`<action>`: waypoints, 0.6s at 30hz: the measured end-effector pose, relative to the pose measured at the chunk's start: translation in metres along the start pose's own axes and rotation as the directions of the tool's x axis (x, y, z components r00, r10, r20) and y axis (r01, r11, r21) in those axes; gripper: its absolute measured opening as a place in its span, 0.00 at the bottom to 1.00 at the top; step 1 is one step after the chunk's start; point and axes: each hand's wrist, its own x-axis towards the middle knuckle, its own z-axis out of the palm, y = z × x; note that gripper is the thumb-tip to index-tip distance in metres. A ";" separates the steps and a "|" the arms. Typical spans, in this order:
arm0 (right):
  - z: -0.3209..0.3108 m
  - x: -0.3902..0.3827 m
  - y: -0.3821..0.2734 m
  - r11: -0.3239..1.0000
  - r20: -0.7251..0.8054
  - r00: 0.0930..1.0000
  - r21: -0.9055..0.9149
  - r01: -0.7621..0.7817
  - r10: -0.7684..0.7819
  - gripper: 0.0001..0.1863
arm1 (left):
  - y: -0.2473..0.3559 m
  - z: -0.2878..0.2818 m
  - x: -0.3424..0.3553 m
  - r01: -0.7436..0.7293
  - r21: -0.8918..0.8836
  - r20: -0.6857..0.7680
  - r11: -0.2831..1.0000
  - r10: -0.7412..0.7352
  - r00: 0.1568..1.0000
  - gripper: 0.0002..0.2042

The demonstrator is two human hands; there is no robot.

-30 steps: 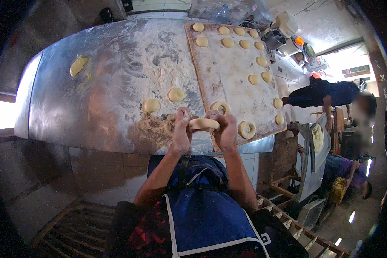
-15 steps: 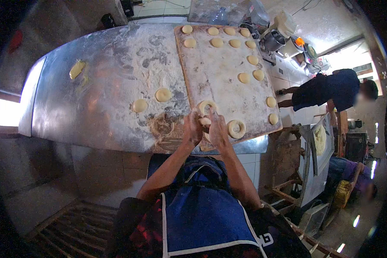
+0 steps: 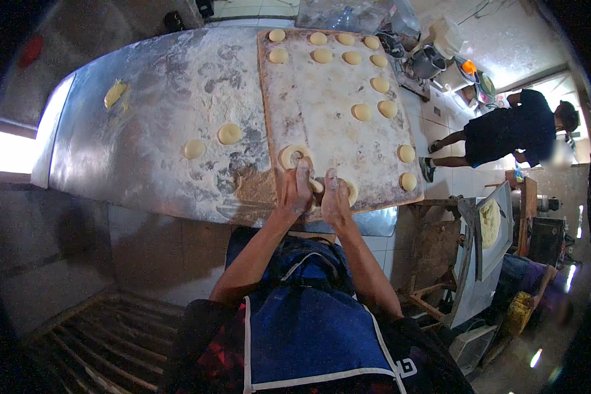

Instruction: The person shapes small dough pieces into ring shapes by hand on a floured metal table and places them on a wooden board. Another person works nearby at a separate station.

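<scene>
Holding a dough piece [image 3: 317, 186] between them, the left hand [image 3: 297, 189] and right hand [image 3: 335, 199] meet over the near left corner of the board [image 3: 338, 141], which lies on the right part of the bench [image 3: 131, 157]. Both are half closed around the piece, thumbs stretched up and away from the body; their other fingers are mostly hidden, and so is the piece's full shape. Just beyond the left thumb, close to the board's left edge, lies a ring [image 3: 285, 156]; a second ring [image 3: 354, 193] shows partly past the right hand, toward the near edge. Thirteen balls [image 3: 362, 112] sit along the board's far and right edges. Left of the board, two more balls rest on the floured bench, with a dough scrap [image 3: 115, 94] toward its left end
</scene>
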 end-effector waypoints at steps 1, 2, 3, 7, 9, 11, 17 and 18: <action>-0.004 -0.001 0.008 0.998 0.023 0.998 0.007 0.059 -0.059 0.34 | -0.002 0.005 -0.002 0.060 -0.008 -0.050 0.998 -0.060 0.997 0.18; -0.008 -0.003 0.015 0.997 0.007 0.997 0.003 0.082 -0.082 0.34 | -0.001 0.007 -0.001 0.045 -0.102 -0.021 0.994 -0.047 0.999 0.18; -0.014 -0.002 0.021 0.999 0.037 0.999 0.011 0.031 -0.031 0.33 | -0.003 0.012 -0.002 -0.040 -0.202 -0.087 0.979 0.023 0.996 0.17; -0.024 -0.001 0.025 0.935 0.182 0.922 0.032 -0.353 0.342 0.28 | -0.009 0.023 -0.001 -0.306 0.282 0.073 0.909 0.297 0.952 0.17; -0.026 -0.002 0.017 0.983 0.018 0.990 0.118 -0.144 0.143 0.31 | -0.016 0.027 -0.002 -0.355 0.413 0.058 0.839 0.365 0.929 0.17; -0.029 -0.003 0.006 0.982 -0.084 0.992 0.170 -0.078 0.094 0.34 | -0.023 0.032 -0.002 -0.025 -0.174 -0.092 0.984 0.009 0.996 0.18; -0.051 0.000 -0.008 0.996 0.084 0.995 0.066 -0.060 0.054 0.31 | -0.035 0.040 0.001 -0.258 0.395 -0.042 0.882 0.298 0.954 0.18; -0.052 0.002 -0.008 0.994 0.096 0.993 0.081 -0.072 0.065 0.30 | -0.035 0.040 0.004 -0.367 0.440 0.018 0.820 0.400 0.916 0.18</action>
